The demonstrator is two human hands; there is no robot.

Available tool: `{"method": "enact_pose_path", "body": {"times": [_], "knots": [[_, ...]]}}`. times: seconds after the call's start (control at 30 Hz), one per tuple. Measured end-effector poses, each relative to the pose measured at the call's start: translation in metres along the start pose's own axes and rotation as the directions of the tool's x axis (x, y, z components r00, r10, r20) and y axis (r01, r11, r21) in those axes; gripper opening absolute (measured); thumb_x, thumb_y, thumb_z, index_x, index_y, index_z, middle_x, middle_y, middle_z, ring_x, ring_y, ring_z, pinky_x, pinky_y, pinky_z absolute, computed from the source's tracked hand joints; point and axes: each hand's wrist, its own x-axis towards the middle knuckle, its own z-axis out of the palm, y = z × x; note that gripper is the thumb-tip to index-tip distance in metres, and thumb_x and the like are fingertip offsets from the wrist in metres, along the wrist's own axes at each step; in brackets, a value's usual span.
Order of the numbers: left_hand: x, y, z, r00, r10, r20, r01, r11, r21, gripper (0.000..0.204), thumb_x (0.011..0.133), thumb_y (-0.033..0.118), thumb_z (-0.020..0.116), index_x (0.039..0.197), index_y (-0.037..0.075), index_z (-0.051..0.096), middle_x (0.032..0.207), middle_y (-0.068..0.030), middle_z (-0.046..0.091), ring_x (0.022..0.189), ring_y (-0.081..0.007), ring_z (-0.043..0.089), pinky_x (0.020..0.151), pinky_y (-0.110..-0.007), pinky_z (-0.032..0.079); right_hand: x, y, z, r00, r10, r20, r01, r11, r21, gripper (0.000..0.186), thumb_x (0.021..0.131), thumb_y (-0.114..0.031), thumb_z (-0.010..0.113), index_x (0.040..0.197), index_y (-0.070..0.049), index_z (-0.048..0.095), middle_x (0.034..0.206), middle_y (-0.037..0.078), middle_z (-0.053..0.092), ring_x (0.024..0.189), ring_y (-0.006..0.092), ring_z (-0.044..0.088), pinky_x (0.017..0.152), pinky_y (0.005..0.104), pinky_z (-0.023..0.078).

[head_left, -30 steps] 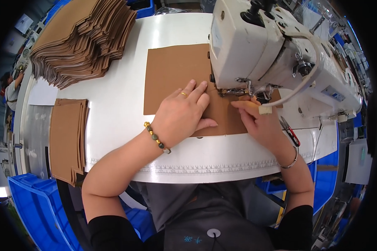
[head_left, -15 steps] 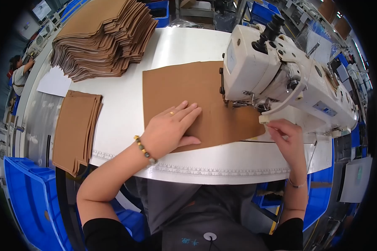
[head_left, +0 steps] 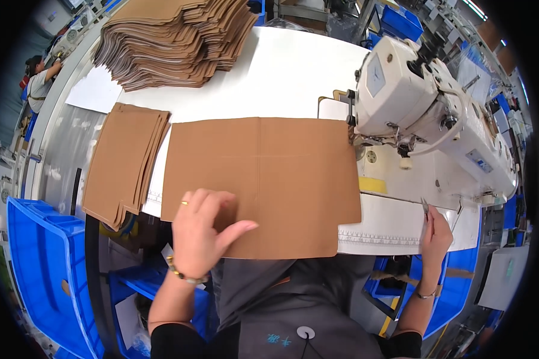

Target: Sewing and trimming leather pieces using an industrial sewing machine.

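A large brown panel (head_left: 293,191) lies flat on the white sewing table (head_left: 299,66), its near edge reaching the table's front and its right edge beside the sewing machine's (head_left: 395,102) needle area. A crease runs down its middle, and its near right corner has a notch. My left hand (head_left: 200,230) is over the panel's near left part, fingers bent and thumb spread away, gripping nothing. To the right of the panel, my right hand (head_left: 437,233) is closed on small metal thread snips (head_left: 425,205), whose tips point away from me.
At the back left rises a tall stack of brown pieces (head_left: 167,48). A smaller brown pile (head_left: 123,161) lies left of the panel, near a white sheet (head_left: 94,90). Blue bins (head_left: 48,269) stand beside and below the table. Another person (head_left: 39,81) works far left.
The panel has come out from under the machine's needle, toward me and to the left. My left hand moved with it and curled. My right hand moved nearer, and snips now show in it.
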Motion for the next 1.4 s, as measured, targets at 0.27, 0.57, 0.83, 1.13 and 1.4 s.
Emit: {"method": "enact_pose_path", "body": {"times": [0.27,0.57,0.83,1.13,1.4], "knots": [[0.001,0.011,0.029,0.995,-0.1,0.021,0.098,0.99,0.103,0.024,0.083,0.02,0.081,0.091,0.006,0.063,0.087,-0.0083,0.058,0.085,-0.0308,0.058,0.071,-0.042,0.049,0.024,-0.071,-0.003,0.927,0.262,0.267,-0.374,0.684,0.627,0.016,0.095,0.001,0.061,0.11,0.001,0.066,0.096,0.005,0.064,0.082,0.0107,0.058,0.073,0.0247,0.049],[0.002,0.006,0.039,0.984,-0.178,-0.019,0.175,0.978,-0.116,0.014,0.089,0.0,0.072,0.096,0.003,0.06,0.084,-0.0095,0.066,0.072,-0.0246,0.066,0.065,-0.034,0.052,0.059,-0.199,0.01,0.914,-0.294,0.28,0.018,0.718,0.695,0.035,0.085,-0.002,0.074,0.119,-0.004,0.069,0.094,0.008,0.06,0.08,0.0211,0.064,0.068,0.0325,0.053],[0.001,-0.001,0.048,0.943,-0.319,-0.09,0.211,0.787,-0.58,0.03,0.089,-0.006,0.07,0.117,0.003,0.063,0.079,-0.0032,0.067,0.067,-0.011,0.064,0.061,-0.026,0.05,0.067,-0.256,0.044,0.916,-0.392,0.083,0.271,0.759,0.591,0.036,0.081,-0.009,0.077,0.117,-0.006,0.071,0.093,0.005,0.061,0.08,0.021,0.065,0.065,0.0324,0.053],[-0.001,-0.003,0.051,0.95,-0.301,-0.082,0.207,0.805,-0.556,0.031,0.086,-0.004,0.072,0.115,0.006,0.066,0.08,-0.0054,0.068,0.066,-0.0173,0.064,0.061,-0.03,0.051,0.065,-0.261,0.052,0.913,-0.397,0.088,0.291,0.789,0.541,0.03,0.082,-0.01,0.075,0.111,-0.006,0.072,0.093,0.002,0.061,0.077,0.0192,0.065,0.062,0.0325,0.053],[-0.001,-0.002,0.05,0.954,-0.285,-0.088,0.196,0.822,-0.534,0.032,0.086,-0.004,0.072,0.115,0.007,0.066,0.081,-0.0058,0.069,0.07,-0.0183,0.066,0.064,-0.031,0.052,0.065,-0.264,0.054,0.903,-0.422,0.073,0.337,0.804,0.489,0.027,0.082,-0.009,0.073,0.11,-0.008,0.073,0.092,0.001,0.062,0.076,0.0183,0.064,0.061,0.0319,0.054]]}}
